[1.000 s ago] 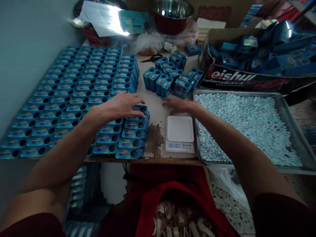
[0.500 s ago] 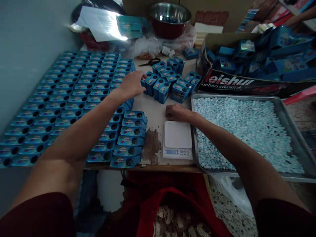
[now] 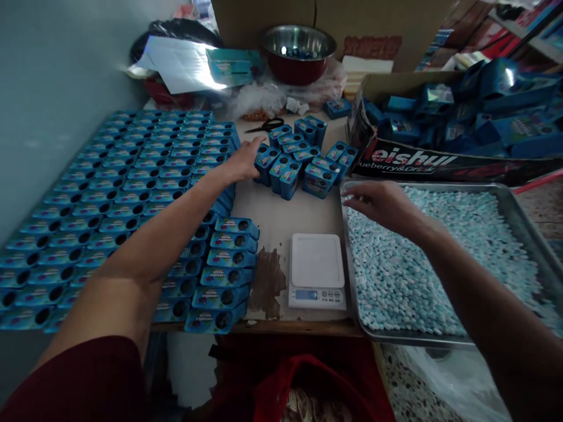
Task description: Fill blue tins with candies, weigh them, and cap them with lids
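Note:
My left hand (image 3: pixel 243 162) reaches to the near-left end of a cluster of upright blue candy boxes. Its thumb and fingers straddle the outermost box (image 3: pixel 263 167), which stands on the table. Over the left rim of a metal tray (image 3: pixel 505 189) is my right hand (image 3: pixel 379 202), its thumb and index finger apart; small white bits show by the fingertips. Loose pale blue and white candies (image 3: pixel 404 281) cover the tray. A white digital scale (image 3: pixel 316 261) with a bare platform sits between the tray and the boxes laid in rows (image 3: pixel 231 258).
Many blue boxes lie in rows (image 3: pixel 132 179) at left. Scissors (image 3: pixel 266 125), a plastic bag (image 3: pixel 259 99) and a steel bowl (image 3: pixel 299 55) are toward the back. A carton (image 3: pixel 404 158) heaped with blue boxes stands behind the tray.
My right hand has moved right, from behind the scale to the tray's left rim, and its fingers have spread. My left hand stays by the same box. The view has tipped upward slightly.

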The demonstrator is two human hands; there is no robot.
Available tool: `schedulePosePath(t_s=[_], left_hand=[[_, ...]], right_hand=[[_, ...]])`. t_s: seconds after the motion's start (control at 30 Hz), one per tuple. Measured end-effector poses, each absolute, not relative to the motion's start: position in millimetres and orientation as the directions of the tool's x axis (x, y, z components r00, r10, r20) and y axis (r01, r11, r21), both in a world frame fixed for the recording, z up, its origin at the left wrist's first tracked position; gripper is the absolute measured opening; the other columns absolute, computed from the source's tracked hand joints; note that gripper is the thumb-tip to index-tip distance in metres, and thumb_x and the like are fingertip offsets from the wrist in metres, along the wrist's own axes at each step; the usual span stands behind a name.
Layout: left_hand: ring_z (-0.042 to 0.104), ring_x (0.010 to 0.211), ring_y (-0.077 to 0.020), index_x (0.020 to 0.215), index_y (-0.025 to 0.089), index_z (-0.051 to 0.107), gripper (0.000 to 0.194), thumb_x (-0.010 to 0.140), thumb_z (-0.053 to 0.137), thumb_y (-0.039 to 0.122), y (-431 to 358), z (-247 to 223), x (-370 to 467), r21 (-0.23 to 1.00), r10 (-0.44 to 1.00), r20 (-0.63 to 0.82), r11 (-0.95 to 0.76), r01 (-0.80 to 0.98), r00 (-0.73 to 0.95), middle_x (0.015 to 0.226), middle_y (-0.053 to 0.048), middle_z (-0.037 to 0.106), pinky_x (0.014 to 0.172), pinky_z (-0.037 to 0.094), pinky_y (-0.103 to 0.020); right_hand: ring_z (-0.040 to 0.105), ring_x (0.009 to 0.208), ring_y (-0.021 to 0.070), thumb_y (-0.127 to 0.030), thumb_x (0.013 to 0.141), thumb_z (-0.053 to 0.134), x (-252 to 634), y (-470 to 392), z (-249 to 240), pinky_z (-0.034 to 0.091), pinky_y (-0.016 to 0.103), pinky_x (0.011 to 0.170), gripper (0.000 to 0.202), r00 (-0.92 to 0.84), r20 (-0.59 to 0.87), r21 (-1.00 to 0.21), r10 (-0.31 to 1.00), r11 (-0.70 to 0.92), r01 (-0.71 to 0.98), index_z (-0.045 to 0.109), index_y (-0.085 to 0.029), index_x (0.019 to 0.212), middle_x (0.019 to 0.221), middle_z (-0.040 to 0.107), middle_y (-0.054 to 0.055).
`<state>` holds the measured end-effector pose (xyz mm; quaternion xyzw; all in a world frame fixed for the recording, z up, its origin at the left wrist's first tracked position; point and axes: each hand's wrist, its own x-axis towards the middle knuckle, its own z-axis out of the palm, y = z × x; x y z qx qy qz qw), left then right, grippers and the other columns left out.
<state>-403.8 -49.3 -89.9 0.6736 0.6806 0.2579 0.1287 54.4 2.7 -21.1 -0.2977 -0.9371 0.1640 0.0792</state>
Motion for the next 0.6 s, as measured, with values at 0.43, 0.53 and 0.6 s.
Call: schedulePosePath(t_s=[0.43, 0.53, 0.6], left_hand=[[0.057, 0.165, -0.0494, 0.175, 0.024, 0.061, 0.085, 0.095, 0.084, 0.040, -224.1, 5.4, -368.0, 0.138, 0.995, 0.087, 0.029, 0.990, -0.042, 0.179, -0.023, 0.058, 0.137, 0.049, -0.067], [0.064, 0.159, -0.0479, 0.168, 0.020, 0.069, 0.075, 0.096, 0.079, 0.042, -256.0, 19.3, -349.3, 0.143, 0.988, 0.152, -0.013, 0.990, -0.009, 0.174, -0.024, 0.064, 0.136, 0.052, -0.064], [0.068, 0.156, -0.0445, 0.162, 0.023, 0.073, 0.066, 0.099, 0.076, 0.045, -269.2, 25.7, -335.6, 0.178, 0.980, 0.200, -0.037, 0.983, 0.001, 0.168, -0.020, 0.069, 0.135, 0.054, -0.060]], right_hand=[[0.081, 0.111, 0.0394, -0.040, 0.097, 0.093, -115.8, 17.8, -51.4, 0.060, 0.047, 0.096, 0.018, -0.831, 0.081, -0.199, 0.551, 0.826, 0.528, 0.090, -0.022, 0.098, 0.095, 0.083, 0.012], [0.079, 0.107, 0.0363, -0.052, 0.091, 0.101, -77.9, -12.4, -25.1, 0.055, 0.041, 0.090, 0.029, -0.821, 0.065, -0.235, 0.567, 0.809, 0.539, 0.090, -0.025, 0.092, 0.086, 0.078, 0.008], [0.078, 0.101, 0.0339, -0.056, 0.092, 0.099, -43.4, -44.8, -4.6, 0.051, 0.039, 0.086, 0.030, -0.808, 0.054, -0.244, 0.587, 0.792, 0.559, 0.091, -0.027, 0.091, 0.081, 0.077, 0.006]])
